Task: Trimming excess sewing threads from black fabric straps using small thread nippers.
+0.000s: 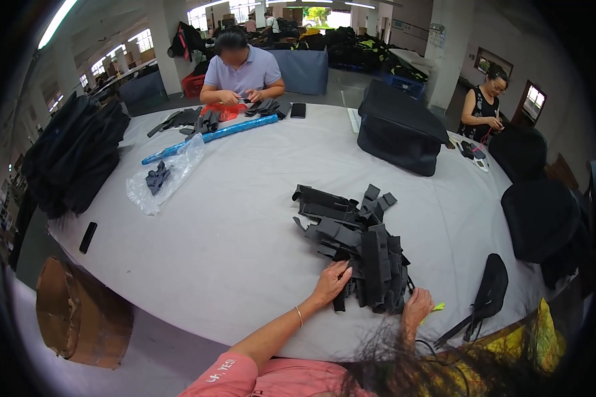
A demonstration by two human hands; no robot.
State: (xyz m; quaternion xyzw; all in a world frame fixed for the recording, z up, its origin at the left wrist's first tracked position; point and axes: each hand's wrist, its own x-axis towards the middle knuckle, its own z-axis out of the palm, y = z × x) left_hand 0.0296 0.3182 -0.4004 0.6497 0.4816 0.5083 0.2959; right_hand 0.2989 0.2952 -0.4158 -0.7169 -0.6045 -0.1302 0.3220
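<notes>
On the pale table cover lies a heap of dark grey fabric strips (361, 245), several of them folded or bundled, in front of me. My left hand (332, 283) is at the near left edge of the heap, its fingers closed on a strip there. My right hand (417, 308) is at the heap's near right corner with curled fingers; what they hold is too small to make out. Just right of it a small yellow-green piece (438, 307) sticks out, and I cannot tell whether the hand holds it.
A black fabric case (404, 126) stands at the far right, a black pouch with a strap (490, 288) near right. Across the table a person (242, 73) handles strips behind a blue wrapped roll (212, 137). Black cloth (73, 155) is piled left; a cardboard drum (86, 314) stands below.
</notes>
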